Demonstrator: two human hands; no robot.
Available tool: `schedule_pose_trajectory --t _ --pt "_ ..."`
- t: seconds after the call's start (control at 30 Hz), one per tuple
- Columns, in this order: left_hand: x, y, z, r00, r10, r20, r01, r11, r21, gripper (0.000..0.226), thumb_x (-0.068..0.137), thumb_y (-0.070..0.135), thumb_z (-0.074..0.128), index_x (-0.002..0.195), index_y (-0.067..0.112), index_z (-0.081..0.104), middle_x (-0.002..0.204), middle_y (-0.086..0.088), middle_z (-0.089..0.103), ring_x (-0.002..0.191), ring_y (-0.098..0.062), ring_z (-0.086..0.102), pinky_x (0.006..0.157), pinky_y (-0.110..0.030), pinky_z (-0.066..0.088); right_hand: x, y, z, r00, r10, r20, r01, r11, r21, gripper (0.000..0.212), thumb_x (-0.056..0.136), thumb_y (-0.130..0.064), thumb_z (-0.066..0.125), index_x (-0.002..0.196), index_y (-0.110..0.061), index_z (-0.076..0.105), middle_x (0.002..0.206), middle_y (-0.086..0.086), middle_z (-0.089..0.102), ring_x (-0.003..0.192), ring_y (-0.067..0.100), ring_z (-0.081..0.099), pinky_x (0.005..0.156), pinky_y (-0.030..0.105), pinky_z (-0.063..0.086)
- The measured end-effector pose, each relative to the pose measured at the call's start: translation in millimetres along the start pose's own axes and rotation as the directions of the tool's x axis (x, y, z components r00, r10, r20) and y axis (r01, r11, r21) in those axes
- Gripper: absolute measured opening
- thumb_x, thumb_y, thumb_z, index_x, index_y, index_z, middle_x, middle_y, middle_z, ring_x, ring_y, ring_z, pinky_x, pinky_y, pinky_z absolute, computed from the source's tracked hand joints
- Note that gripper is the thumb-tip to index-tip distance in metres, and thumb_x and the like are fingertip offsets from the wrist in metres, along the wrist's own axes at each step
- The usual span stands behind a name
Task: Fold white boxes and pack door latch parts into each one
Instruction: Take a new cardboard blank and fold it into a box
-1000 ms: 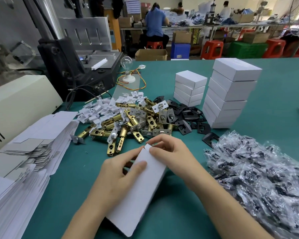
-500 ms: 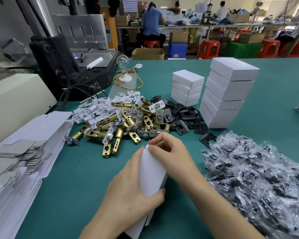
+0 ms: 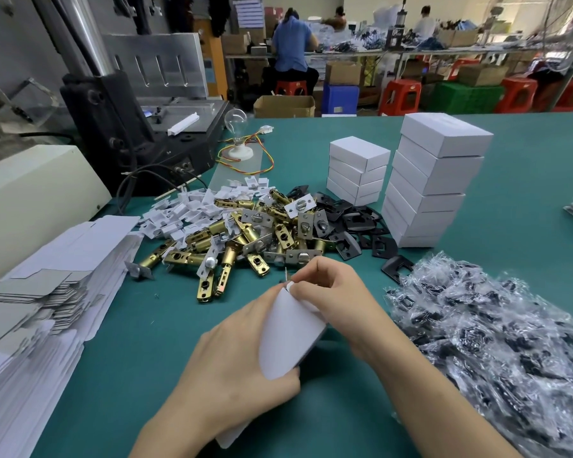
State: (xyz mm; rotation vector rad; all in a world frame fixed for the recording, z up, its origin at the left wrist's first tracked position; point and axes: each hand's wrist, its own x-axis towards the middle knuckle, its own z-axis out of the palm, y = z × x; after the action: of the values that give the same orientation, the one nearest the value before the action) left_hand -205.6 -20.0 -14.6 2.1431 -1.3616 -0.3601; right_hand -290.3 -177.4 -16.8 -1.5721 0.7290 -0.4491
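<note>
Across the green bench, I am watching the white box blank, flat a second ago, bowing open near the latch pile. The left hand is gripping its side and the right hand is pinching its top flap, so folding is starting.

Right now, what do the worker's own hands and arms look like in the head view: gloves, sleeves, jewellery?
The left hand and right hand are bare, with no gloves. The left forearm and right forearm are bare down to the frame's lower edge, so no sleeve shows. No ring, watch, wristband or marking is visible.
</note>
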Motion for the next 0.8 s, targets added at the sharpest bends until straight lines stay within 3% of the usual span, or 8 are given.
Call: schedule_pose_trajectory --t 0.1,0.2,0.37,0.47,0.53,0.7,0.8 --pt "0 0 -2 0.999 0.039 0.013 -0.04 0.998 0.042 0.082 0.062 0.053 0.059 0.131 0.078 0.022 0.117 0.038 0.052 0.099 -0.002 0.058 0.075 -0.036 0.056 0 0 -3 1.0 -0.011 0.002 0.011 1.0 -0.02 0.006 0.08 -0.022 0.072 0.077 -0.026 0.068 0.093 0.011 0.071 0.074 0.014 0.056 0.066 0.031 0.04" --pt "1 -5 -3 0.997 0.072 0.001 -0.071 0.992 0.108 0.089 0.063 0.055 0.059 0.137 0.078 0.015 0.122 0.039 0.046 0.102 0.0 0.052 0.075 -0.027 0.051 0 0 -3 0.999 -0.035 0.011 0.035 0.999 -0.014 0.016 0.084 -0.019 0.074 0.073 -0.027 0.066 0.086 0.007 0.07 0.073 0.011 0.056 0.064 0.027 0.039" --pt "3 -14 -2 0.992 0.089 -0.089 -0.066 0.97 0.235 0.091 0.068 0.056 0.064 0.154 0.05 0.033 0.131 0.031 0.052 0.111 -0.001 0.051 0.078 -0.008 0.037 -1 -2 -2 0.991 -0.133 -0.023 0.133 0.991 0.012 0.017 0.085 -0.013 0.073 0.074 -0.023 0.064 0.091 0.01 0.072 0.079 0.011 0.061 0.07 0.03 0.043" --pt "6 -13 -1 0.98 0.099 -0.175 -0.055 0.969 0.24 0.088 0.068 0.066 0.064 0.148 0.031 0.055 0.125 0.017 0.067 0.109 -0.007 0.058 0.084 -0.022 0.046 -1 -2 -1 0.986 -0.163 -0.043 0.163 0.986 0.014 0.02 0.085 -0.011 0.074 0.073 -0.024 0.064 0.089 0.007 0.074 0.081 0.01 0.064 0.069 0.021 0.045" --pt "7 -12 -1 0.972 0.112 -0.205 -0.061 0.969 0.241 0.084 0.067 0.065 0.067 0.143 0.028 0.061 0.12 0.013 0.071 0.106 -0.01 0.061 0.083 -0.027 0.048 -1 -4 0 0.984 -0.17 -0.048 0.171 0.985 0.021 0.018 0.081 -0.017 0.074 0.071 -0.027 0.064 0.089 0.006 0.074 0.082 0.01 0.065 0.067 0.017 0.045" --pt "5 -14 -6 0.961 0.148 -0.232 -0.109 0.979 0.174 0.076 0.068 0.057 0.071 0.14 0.031 0.063 0.122 0.017 0.071 0.109 -0.004 0.058 0.088 -0.024 0.044 0 -4 0 0.993 -0.116 -0.025 0.118 0.99 0.083 0.006 0.071 -0.027 0.073 0.073 -0.025 0.067 0.095 0.011 0.075 0.085 0.016 0.065 0.075 0.034 0.048" --pt "4 -17 -7 0.969 0.145 -0.199 -0.115 0.981 0.153 0.079 0.068 0.059 0.068 0.143 0.035 0.06 0.127 0.019 0.068 0.112 -0.002 0.058 0.089 -0.023 0.044 0 -1 2 0.995 -0.097 -0.019 0.098 0.991 0.091 0.007 0.072 -0.026 0.073 0.075 -0.024 0.067 0.095 0.011 0.074 0.084 0.013 0.064 0.074 0.032 0.048"
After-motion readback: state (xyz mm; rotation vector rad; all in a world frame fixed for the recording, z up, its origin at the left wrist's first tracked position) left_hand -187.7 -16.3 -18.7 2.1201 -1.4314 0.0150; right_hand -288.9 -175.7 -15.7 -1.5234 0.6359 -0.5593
